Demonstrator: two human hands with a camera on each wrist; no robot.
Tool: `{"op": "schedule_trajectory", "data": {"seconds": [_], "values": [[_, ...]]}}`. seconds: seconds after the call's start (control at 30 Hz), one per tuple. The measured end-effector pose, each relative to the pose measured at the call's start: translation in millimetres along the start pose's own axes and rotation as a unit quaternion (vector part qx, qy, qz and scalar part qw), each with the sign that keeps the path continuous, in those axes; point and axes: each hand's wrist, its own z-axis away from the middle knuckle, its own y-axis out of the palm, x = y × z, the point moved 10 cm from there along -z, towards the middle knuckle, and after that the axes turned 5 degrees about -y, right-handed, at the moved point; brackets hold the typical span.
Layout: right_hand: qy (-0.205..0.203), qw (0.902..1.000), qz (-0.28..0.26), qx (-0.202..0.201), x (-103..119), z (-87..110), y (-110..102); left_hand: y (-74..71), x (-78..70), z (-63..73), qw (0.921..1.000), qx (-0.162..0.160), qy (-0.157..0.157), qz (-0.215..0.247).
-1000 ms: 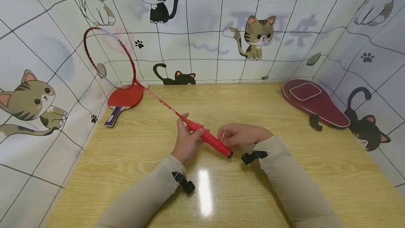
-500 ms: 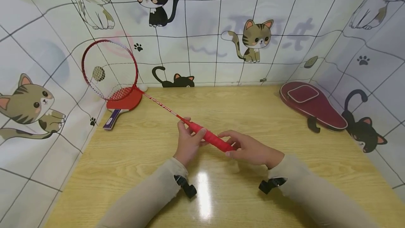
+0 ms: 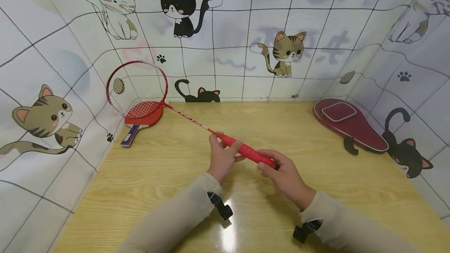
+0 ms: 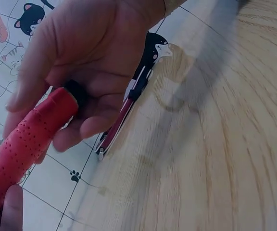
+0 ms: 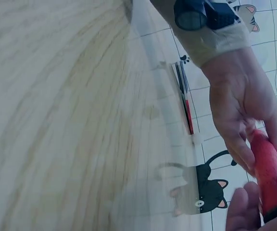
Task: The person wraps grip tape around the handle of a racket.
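A red badminton racket (image 3: 191,120) is held slanting above the table, its stringed head up at the far left. My left hand (image 3: 223,159) pinches the upper part of the red handle (image 3: 249,152), thumb on top. At the lower end my right hand (image 3: 285,177) holds the handle between thumb and fingers. The left wrist view shows the perforated red grip wrap (image 4: 30,139) and the black end cap (image 4: 76,94) within the right hand's curved fingers. In the right wrist view the left hand (image 5: 242,103) is around the handle's far part.
A red table tennis paddle (image 3: 152,118) lies at the table's back left, partly behind the racket head. At the back right is a dark red paddle case (image 3: 348,122). Cat-printed sheeting (image 3: 232,26) encloses the wooden table (image 3: 168,155) at the back and sides.
My right hand has come from beside the handle onto its lower end and now grips it. The racket head has sunk lower in the view. My left hand keeps its hold.
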Motion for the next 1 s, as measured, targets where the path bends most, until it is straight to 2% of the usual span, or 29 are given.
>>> {"op": "schedule_trajectory", "data": {"seconds": [0.1,0.2,0.3,0.4,0.5,0.63,0.8,0.9,1.0], "values": [[0.006,0.999,-0.005,-0.043,-2.9,1.7,-7.6,6.3,2.8,-1.2,1.0,0.003,0.0,-0.003],[0.01,0.9976,-0.004,-0.069,-5.8,1.8,-14.6,9.3,2.9,-2.0,0.9999,0.012,0.002,-0.011],[0.025,0.9965,-0.011,-0.079,-8.0,1.7,-21.8,6.7,-2.5,-3.5,0.999,0.026,0.011,-0.034],[0.044,0.9956,-0.023,-0.079,-8.2,1.6,-29.7,-1.8,-14.9,-8.6,0.998,0.032,0.027,-0.048],[0.051,0.9949,-0.037,-0.079,-5.6,1.2,-38.9,-17.5,-30.2,-18.1,0.9985,0.017,0.039,-0.033],[0.052,0.9936,-0.066,-0.076,-1.6,1.8,-50.7,-44.8,-51.1,-30.7,0.9982,-0.016,0.056,0.009],[0.056,0.9919,-0.093,-0.066,-1.4,3.4,-63.8,-75.5,-75.3,-39.1,0.9949,-0.049,0.076,0.045],[0.05,0.9914,-0.105,-0.059,0.1,4.4,-71.0,-95.5,-85.7,-40.8,0.9919,-0.079,0.075,0.065],[0.039,0.9912,-0.118,-0.047,2.2,3.3,-79.1,-118.9,-93.7,-42.1,0.9846,-0.118,0.07,0.108]]}}
